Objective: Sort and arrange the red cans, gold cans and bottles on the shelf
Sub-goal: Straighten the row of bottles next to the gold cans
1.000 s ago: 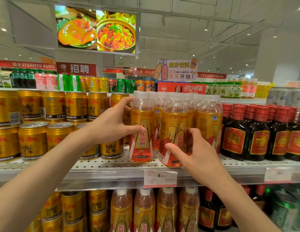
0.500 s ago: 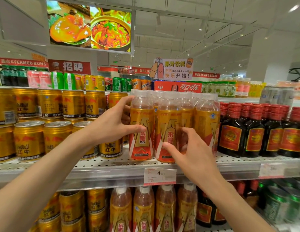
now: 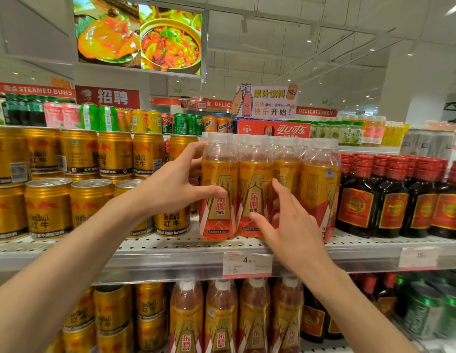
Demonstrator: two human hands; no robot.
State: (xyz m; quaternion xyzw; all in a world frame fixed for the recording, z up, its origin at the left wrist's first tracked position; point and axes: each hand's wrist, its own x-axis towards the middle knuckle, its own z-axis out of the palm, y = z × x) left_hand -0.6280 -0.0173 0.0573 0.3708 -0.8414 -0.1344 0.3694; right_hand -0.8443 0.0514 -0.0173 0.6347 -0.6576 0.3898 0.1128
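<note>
The left hand [image 3: 170,189] grips the leftmost front bottle [image 3: 218,189] on the shelf [image 3: 170,253]; just right, the right hand [image 3: 289,222] curls around the neighbouring bottle [image 3: 255,192], gold cans [image 3: 91,200] left.

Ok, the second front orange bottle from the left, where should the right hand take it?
Grip the second bottle at mid-label from the front-right: neighbours crowd both sides, the narrow neck is less secure, and the right hand is already there.
</note>
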